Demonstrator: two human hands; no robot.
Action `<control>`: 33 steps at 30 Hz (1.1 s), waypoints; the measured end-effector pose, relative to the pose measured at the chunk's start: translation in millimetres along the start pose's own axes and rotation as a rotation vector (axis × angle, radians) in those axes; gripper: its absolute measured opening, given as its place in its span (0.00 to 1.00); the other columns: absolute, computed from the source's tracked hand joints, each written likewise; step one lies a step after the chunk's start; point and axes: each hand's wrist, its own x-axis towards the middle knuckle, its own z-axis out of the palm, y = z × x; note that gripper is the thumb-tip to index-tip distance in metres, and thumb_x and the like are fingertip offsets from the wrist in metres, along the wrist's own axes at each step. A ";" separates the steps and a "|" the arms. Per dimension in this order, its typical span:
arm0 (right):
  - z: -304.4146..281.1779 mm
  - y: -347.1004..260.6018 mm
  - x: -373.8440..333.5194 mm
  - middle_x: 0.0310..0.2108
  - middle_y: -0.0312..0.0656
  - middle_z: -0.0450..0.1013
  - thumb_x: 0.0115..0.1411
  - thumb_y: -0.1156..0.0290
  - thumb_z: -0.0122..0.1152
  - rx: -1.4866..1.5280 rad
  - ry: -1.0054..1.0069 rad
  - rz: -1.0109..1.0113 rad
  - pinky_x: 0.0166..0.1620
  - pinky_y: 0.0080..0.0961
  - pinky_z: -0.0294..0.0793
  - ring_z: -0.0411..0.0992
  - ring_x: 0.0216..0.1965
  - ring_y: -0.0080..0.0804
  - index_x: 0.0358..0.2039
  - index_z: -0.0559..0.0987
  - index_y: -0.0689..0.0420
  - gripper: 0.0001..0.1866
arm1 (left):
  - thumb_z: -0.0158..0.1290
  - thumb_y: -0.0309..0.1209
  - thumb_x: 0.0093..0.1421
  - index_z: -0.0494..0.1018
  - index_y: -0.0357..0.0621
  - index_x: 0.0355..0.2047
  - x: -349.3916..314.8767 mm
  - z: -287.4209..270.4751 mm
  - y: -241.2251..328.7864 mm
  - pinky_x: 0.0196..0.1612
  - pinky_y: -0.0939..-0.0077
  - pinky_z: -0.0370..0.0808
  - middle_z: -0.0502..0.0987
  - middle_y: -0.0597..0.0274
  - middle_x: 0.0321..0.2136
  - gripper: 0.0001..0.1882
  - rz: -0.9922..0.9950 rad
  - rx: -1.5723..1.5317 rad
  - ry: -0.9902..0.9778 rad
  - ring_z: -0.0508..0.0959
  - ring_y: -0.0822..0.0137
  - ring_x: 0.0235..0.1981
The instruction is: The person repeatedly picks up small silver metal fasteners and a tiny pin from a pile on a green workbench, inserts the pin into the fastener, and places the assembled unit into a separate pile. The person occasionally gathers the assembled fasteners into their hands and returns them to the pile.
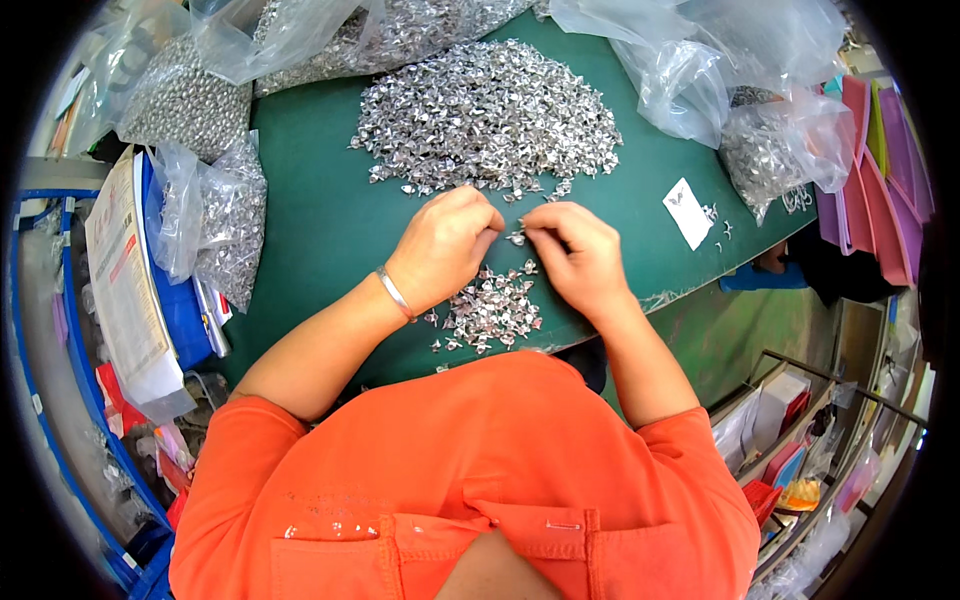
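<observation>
a tiny silver metal piece (516, 238) is pinched between both hands, just above the small pile (490, 310) on the green table (320, 230). the left hand (445, 245) and right hand (575, 250) both grasp it with curled fingertips. the big heap (490, 115) lies behind, with plastic bags (690, 70) near it.

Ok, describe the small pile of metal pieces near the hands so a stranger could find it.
On the green table mat, look just below the left hand and right hand. The small pile lies there near the mat's front edge, far smaller and looser than the big heap behind the hands.
</observation>
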 end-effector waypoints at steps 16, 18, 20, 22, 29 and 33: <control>-18.0 0.6 -15.2 0.33 0.43 0.74 0.52 0.83 0.65 -0.105 -0.174 -0.055 0.41 0.37 0.75 0.74 0.37 0.45 0.32 0.80 0.59 0.07 | 0.59 0.19 0.51 0.74 0.41 0.31 8.4 11.5 10.8 0.40 0.60 0.74 0.76 0.56 0.31 0.08 0.079 -0.041 -0.078 0.77 0.51 0.35; -26.1 -10.0 -15.5 0.34 0.43 0.75 0.52 0.84 0.64 0.120 -0.339 0.029 0.42 0.37 0.75 0.74 0.36 0.46 0.34 0.81 0.59 0.09 | 0.59 0.18 0.51 0.74 0.41 0.31 1.9 -3.7 17.0 0.41 0.61 0.75 0.76 0.56 0.30 0.08 0.105 -0.074 -0.180 0.78 0.52 0.35; -26.0 -3.4 -11.3 0.36 0.44 0.75 0.55 0.83 0.63 0.018 -0.222 -0.023 0.43 0.37 0.75 0.74 0.39 0.46 0.38 0.81 0.60 0.10 | 0.60 0.19 0.51 0.75 0.41 0.31 -3.8 -19.1 25.7 0.41 0.62 0.75 0.76 0.56 0.31 0.07 0.150 -0.146 -0.308 0.78 0.52 0.36; -16.4 6.8 -1.1 0.36 0.44 0.75 0.56 0.82 0.62 -0.218 0.027 -0.090 0.43 0.37 0.75 0.73 0.40 0.46 0.38 0.81 0.60 0.09 | 0.60 0.19 0.52 0.76 0.40 0.31 -3.8 -22.8 29.7 0.41 0.62 0.75 0.76 0.56 0.31 0.07 0.166 -0.103 -0.334 0.78 0.53 0.36; -18.5 9.8 -3.9 0.37 0.43 0.75 0.54 0.79 0.66 -0.333 -0.054 -0.076 0.43 0.36 0.75 0.73 0.40 0.44 0.37 0.81 0.59 0.09 | 0.59 0.18 0.55 0.75 0.38 0.40 19.2 -5.4 14.3 0.38 0.62 0.76 0.75 0.53 0.33 0.12 -0.028 0.017 0.032 0.78 0.51 0.34; -34.3 2.6 -7.3 0.36 0.45 0.76 0.56 0.80 0.65 -0.191 -0.028 0.027 0.42 0.35 0.77 0.76 0.39 0.45 0.38 0.82 0.61 0.08 | 0.63 0.20 0.52 0.75 0.38 0.38 22.9 7.4 1.2 0.39 0.62 0.77 0.75 0.54 0.34 0.13 0.089 0.173 0.068 0.78 0.51 0.35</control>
